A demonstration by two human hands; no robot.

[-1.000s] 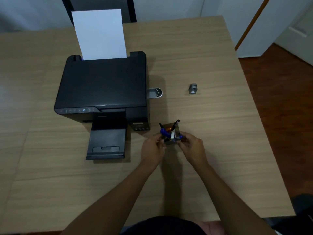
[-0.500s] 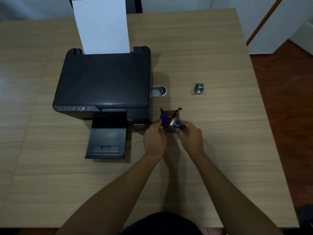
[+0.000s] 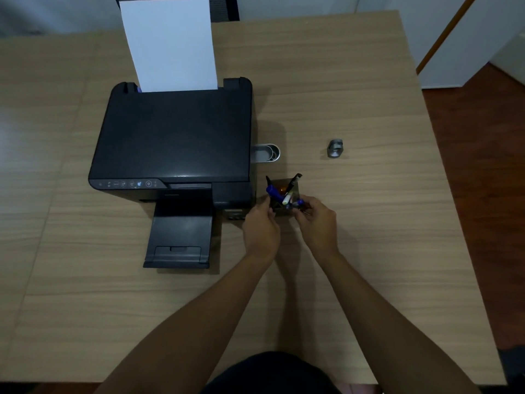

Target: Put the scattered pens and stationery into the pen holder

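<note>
Pale wood-grain table (image 3: 355,89) fills most of my view, with dark reddish floor and white doors off to the right. On its left half sits a black inkjet printer (image 3: 173,137), a white sheet of paper (image 3: 170,44) standing upright in its rear feed and its output tray pulled out toward me. Just beside the printer's right edge lies a small grey oval-ended case (image 3: 267,152); well apart from it, farther right, sits a small grey metal sharpener-like piece (image 3: 335,148). Near the printer's front right corner stands the small dark square pen holder (image 3: 284,207), with blue, black and white pens (image 3: 274,191) leaning out of it. My left hand (image 3: 260,228) curls its fingers against the holder's left side, and my right hand (image 3: 316,223) closes on its right side, so both hands grip it between them.
</note>
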